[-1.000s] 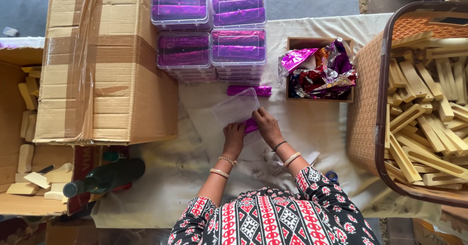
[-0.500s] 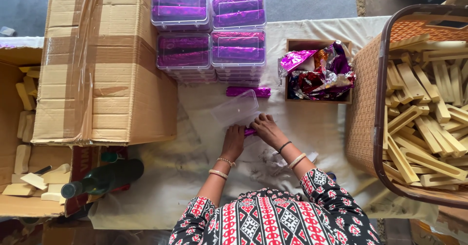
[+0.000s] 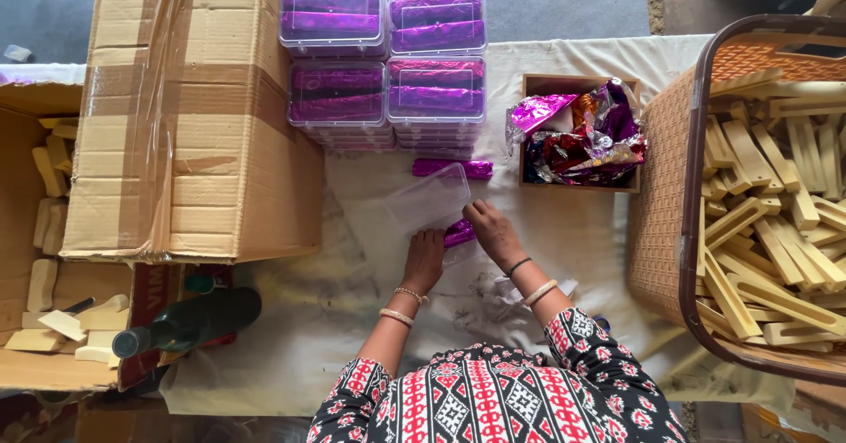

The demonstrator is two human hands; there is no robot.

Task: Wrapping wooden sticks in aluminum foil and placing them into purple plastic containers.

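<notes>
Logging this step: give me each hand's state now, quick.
Left hand: on the clear box, fingers curled; grip cannot be told.
Right hand: fingertips on the purple bar; grip cannot be told.

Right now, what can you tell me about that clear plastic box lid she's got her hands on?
The clear lid is a thin rectangle of see-through plastic with rounded corners and a raised rim. It sits tilted over a clear box on the white cloth, just in front of the stacked boxes of purple bars. A purple foil-wrapped bar shows beneath its near edge. The left hand rests at the box's near side; the right hand touches the bar near the lid's right corner.
</notes>
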